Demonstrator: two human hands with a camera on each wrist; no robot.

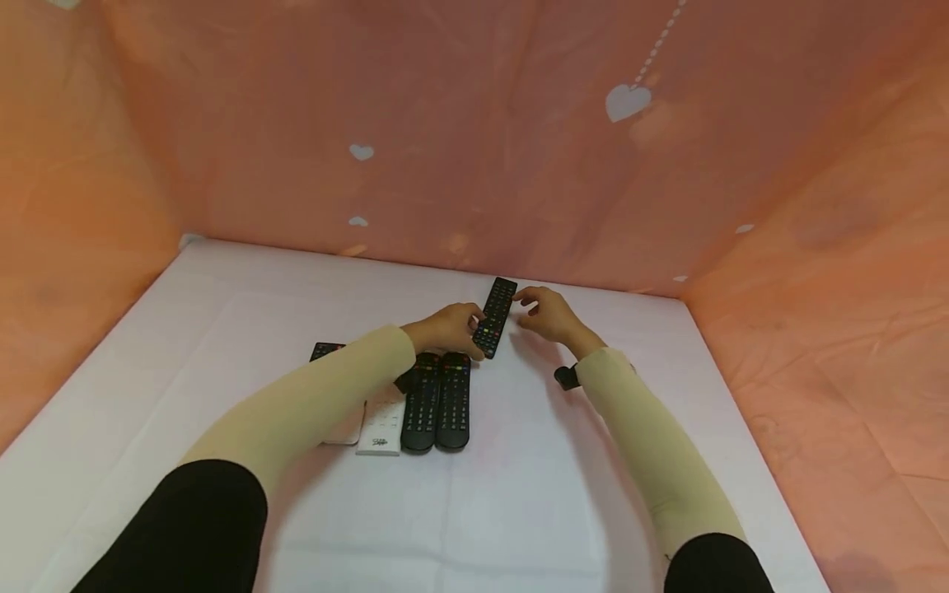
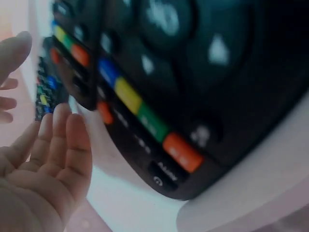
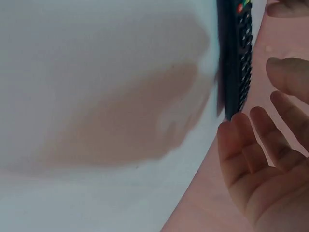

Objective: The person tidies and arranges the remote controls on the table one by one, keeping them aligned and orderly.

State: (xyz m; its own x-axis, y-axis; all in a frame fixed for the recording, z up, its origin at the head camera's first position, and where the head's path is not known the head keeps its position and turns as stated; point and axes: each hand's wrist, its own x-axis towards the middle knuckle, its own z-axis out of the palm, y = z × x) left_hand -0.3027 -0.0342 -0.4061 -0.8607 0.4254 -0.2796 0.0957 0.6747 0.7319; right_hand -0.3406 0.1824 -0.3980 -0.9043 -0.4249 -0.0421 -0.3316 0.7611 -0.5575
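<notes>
A slim black remote control (image 1: 495,317) with rows of small buttons lies at a slant near the table's back edge. My left hand (image 1: 448,329) is at its left side, fingertips at the near part of the remote. In the left wrist view its fingers (image 2: 55,145) reach out nearly straight. On the other side my right hand (image 1: 550,315) is by the far part of the remote, fingers spread and slightly bent. The right wrist view shows its fingertips (image 3: 241,128) at the end of the remote (image 3: 236,63); contact is hard to tell.
Left of the slanted remote, two black remotes (image 1: 454,403) lie side by side, beside a white remote (image 1: 381,428). Another pale item (image 1: 347,428) and a dark remote's end (image 1: 326,350) are partly hidden by my left forearm. Pink fabric (image 1: 474,165) hangs behind the white table (image 1: 519,494).
</notes>
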